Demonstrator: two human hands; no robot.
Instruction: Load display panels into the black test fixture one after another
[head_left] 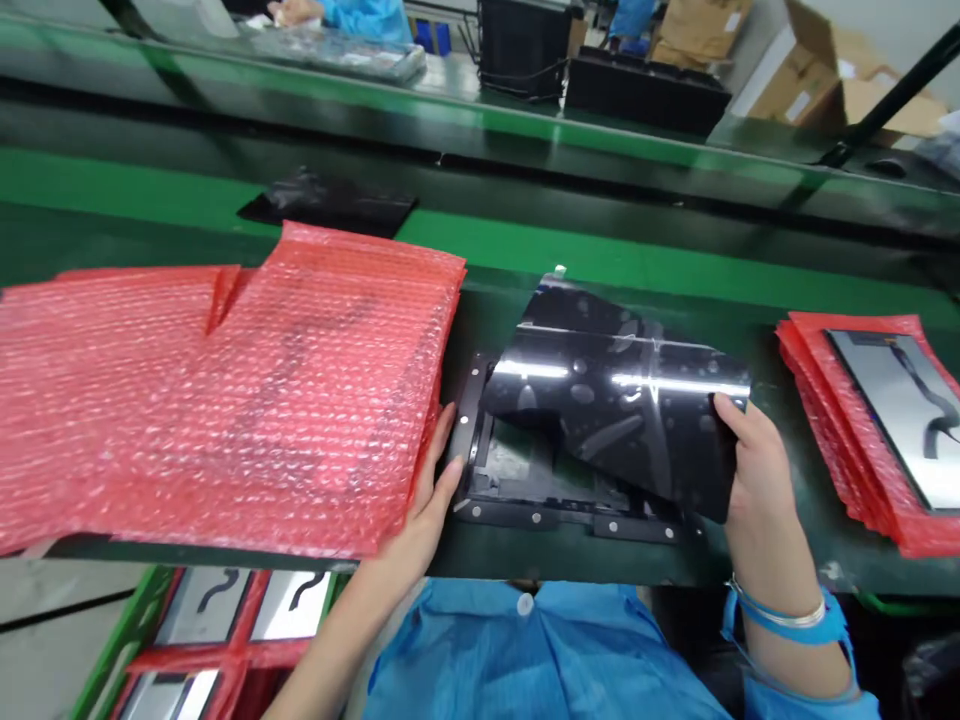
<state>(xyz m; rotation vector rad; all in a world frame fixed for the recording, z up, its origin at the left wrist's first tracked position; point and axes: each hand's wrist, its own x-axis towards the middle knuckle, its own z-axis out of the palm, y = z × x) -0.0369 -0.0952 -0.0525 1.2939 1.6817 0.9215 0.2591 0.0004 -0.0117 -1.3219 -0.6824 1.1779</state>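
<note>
Blue smock sleeves sit closest to the lens, w/ your wrists reaching out over the green bench (600, 262).

Head view: your right hand (757, 470) is pinching the near right corner of the glossy black sheet (622, 400), thumb on top, fingers under, a closed grip on it. That sheet is bowing upward, tilted, its far edge lifted clear, hanging over the black frame (525, 490), which is lying flat just left of and below that grip. Your left hand (431, 495) is lying flat and spread, fingers open, holding nothing, pressing the frame's left edge & touching the pink bubble-wrap bags (225, 390) beside it.

Progress, as I'm judging it: sheet isn't seated in the frame yet, so fitting is approx. midway; alignment and pressing down are looking undone. Right of your grip, wrapped panels (892, 420) are stacking up in pink bags, apparently finished or waiting, can't tell which. Below the bench, more panels in a bin (217, 640).
</note>
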